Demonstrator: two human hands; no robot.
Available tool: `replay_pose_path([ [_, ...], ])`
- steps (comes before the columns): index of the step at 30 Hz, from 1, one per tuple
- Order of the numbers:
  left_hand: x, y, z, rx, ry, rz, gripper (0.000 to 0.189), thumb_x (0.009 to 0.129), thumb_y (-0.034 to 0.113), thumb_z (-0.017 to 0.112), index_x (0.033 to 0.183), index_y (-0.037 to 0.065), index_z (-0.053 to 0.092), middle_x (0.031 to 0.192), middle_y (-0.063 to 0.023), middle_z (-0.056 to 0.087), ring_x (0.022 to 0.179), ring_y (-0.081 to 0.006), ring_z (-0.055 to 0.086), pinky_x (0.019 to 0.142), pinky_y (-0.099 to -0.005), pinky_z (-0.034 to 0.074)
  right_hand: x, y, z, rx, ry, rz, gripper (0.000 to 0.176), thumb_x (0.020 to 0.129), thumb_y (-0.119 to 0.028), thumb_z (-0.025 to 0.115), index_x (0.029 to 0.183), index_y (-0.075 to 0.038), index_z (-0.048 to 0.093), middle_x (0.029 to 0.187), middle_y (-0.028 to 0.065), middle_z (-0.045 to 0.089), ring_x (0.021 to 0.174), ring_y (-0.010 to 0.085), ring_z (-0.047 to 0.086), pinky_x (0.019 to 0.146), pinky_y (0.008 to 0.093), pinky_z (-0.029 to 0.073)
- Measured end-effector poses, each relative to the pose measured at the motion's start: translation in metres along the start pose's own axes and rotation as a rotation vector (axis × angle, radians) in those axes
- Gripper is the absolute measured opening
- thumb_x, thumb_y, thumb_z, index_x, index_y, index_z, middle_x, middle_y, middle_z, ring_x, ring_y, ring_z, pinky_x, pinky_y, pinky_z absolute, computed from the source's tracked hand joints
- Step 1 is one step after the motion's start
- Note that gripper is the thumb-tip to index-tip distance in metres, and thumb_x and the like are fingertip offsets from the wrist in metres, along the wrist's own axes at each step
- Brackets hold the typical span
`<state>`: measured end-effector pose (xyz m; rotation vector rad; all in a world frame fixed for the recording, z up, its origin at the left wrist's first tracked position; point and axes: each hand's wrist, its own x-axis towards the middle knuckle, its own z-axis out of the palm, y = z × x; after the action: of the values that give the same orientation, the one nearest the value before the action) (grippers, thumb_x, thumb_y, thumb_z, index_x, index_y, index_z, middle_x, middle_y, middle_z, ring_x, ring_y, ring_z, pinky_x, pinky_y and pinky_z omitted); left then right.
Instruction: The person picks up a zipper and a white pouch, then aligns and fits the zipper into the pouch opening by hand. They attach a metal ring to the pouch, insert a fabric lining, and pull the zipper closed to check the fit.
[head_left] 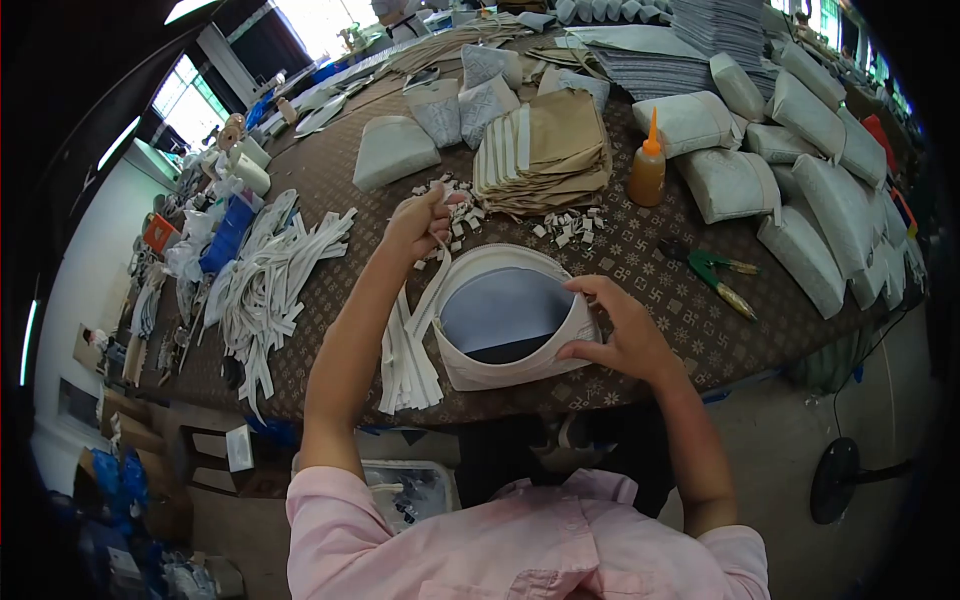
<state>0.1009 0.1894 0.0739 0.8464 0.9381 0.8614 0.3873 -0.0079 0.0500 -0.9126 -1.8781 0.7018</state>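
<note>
In front of me on the table lies a pale fabric piece (518, 372) with a thick rim around an oval opening, dark grey inside. My right hand (625, 330) grips its right side, the thumb low on the rim and the fingers higher up. My left hand (420, 222) is closed on a narrow white strip (432, 288) that runs down to the left side of the piece. Small white clips (460, 212) lie scattered beside and beneath that hand. More white strips (408, 370) rest just left of the piece.
Stacked tan and white pieces (545, 150) lie beyond the clips. An orange-tipped bottle (648, 165) stands to their right, near green-handled pliers (722, 280). Finished-looking pale pieces (825, 210) are heaped at right. A pile of white strips (275, 280) covers the left side.
</note>
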Motion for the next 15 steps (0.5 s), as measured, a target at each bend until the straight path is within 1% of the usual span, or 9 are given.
replay_pose_path([
  [1, -0.010, 0.004, -0.011, 0.005, 0.003, 0.000, 0.034, 0.096, 0.027, 0.046, 0.106, -0.004, 0.056, 0.058, 0.0027, 0.039, 0.043, -0.0094, 0.037, 0.039, -0.0230, 0.031, 0.001, 0.003, -0.002, -0.024, -0.008, 0.011, 0.058, 0.064, -0.028, 0.081, 0.109, -0.005, 0.052, 0.118, 0.0186, 0.053, 0.111, 0.0332, 0.053, 0.089, 0.0369, 0.045],
  [3, -0.031, 0.007, -0.032, -0.305, 0.022, 0.096, 0.034, 0.096, 0.027, 0.045, 0.107, -0.004, 0.055, 0.057, 0.0043, 0.028, 0.044, -0.0081, 0.024, 0.040, -0.0229, 0.019, 0.003, 0.007, -0.002, -0.047, -0.017, 0.021, 0.057, 0.065, -0.027, 0.081, 0.108, -0.004, 0.052, 0.117, 0.0175, 0.054, 0.108, 0.0320, 0.055, 0.088, 0.0366, 0.045],
  [5, -0.059, 0.016, -0.053, -0.505, -0.023, 0.256, 0.032, 0.095, 0.023, 0.044, 0.109, -0.004, 0.054, 0.057, 0.0037, 0.030, 0.044, -0.0082, 0.025, 0.042, -0.0223, 0.023, 0.005, 0.010, 0.003, -0.064, 0.080, -0.104, 0.051, 0.069, -0.024, 0.079, 0.107, -0.004, 0.053, 0.110, 0.0153, 0.058, 0.099, 0.0312, 0.058, 0.083, 0.0358, 0.047],
  [6, -0.071, 0.018, -0.055, -0.504, -0.018, 0.255, 0.032, 0.095, 0.023, 0.044, 0.109, -0.004, 0.054, 0.057, 0.0037, 0.030, 0.044, -0.0082, 0.025, 0.042, -0.0223, 0.023, 0.005, 0.014, 0.005, -0.059, 0.078, -0.103, 0.051, 0.069, -0.024, 0.079, 0.107, -0.004, 0.053, 0.110, 0.0153, 0.058, 0.099, 0.0312, 0.058, 0.083, 0.0358, 0.047],
  [8, -0.097, 0.026, -0.044, -0.323, 0.077, 0.509, 0.028, 0.092, 0.019, 0.047, 0.105, -0.005, 0.056, 0.059, 0.0014, 0.042, 0.045, -0.0083, 0.036, 0.046, -0.0211, 0.032, 0.004, 0.022, 0.004, 0.040, 0.080, 0.039, 0.043, 0.072, -0.021, 0.076, 0.105, -0.004, 0.054, 0.098, 0.0125, 0.062, 0.088, 0.0265, 0.062, 0.077, 0.0328, 0.048],
  [9, -0.109, 0.028, -0.022, -0.325, 0.077, 0.498, 0.028, 0.092, 0.019, 0.047, 0.105, -0.005, 0.056, 0.059, 0.0014, 0.042, 0.045, -0.0083, 0.036, 0.046, -0.0211, 0.032, 0.005, 0.022, 0.003, 0.040, 0.080, 0.049, 0.043, 0.072, -0.021, 0.076, 0.105, -0.004, 0.054, 0.098, 0.0125, 0.062, 0.088, 0.0265, 0.062, 0.077, 0.0328, 0.048],
  [11, -0.127, 0.024, 0.044, 0.398, 0.244, 0.678, 0.025, 0.090, 0.018, 0.051, 0.098, -0.005, 0.059, 0.068, -0.0040, 0.058, 0.054, -0.0122, 0.053, 0.054, -0.0227, 0.042, 0.009, 0.022, 0.003, 0.147, 0.108, 0.168, 0.035, 0.075, -0.020, 0.074, 0.100, -0.003, 0.055, 0.085, 0.0100, 0.064, 0.077, 0.0192, 0.064, 0.070, 0.0288, 0.049],
  [12, -0.130, 0.014, 0.068, 0.603, 0.140, 0.665, 0.024, 0.090, 0.018, 0.052, 0.094, -0.004, 0.061, 0.071, -0.0063, 0.061, 0.061, -0.0139, 0.058, 0.058, -0.0246, 0.045, 0.011, 0.024, 0.005, 0.097, 0.128, 0.159, 0.030, 0.077, -0.019, 0.073, 0.096, -0.002, 0.056, 0.077, 0.0077, 0.063, 0.072, 0.0129, 0.063, 0.066, 0.0265, 0.048],
  [15, -0.118, -0.024, 0.113, 1.112, -0.133, 0.560, 0.023, 0.090, 0.017, 0.053, 0.088, -0.004, 0.062, 0.071, -0.0093, 0.064, 0.069, -0.0140, 0.064, 0.062, -0.0285, 0.048, 0.014, 0.017, 0.012, 0.051, 0.138, 0.232, 0.028, 0.078, -0.017, 0.071, 0.097, -0.001, 0.057, 0.077, 0.0074, 0.064, 0.070, 0.0126, 0.062, 0.066, 0.0253, 0.048],
])
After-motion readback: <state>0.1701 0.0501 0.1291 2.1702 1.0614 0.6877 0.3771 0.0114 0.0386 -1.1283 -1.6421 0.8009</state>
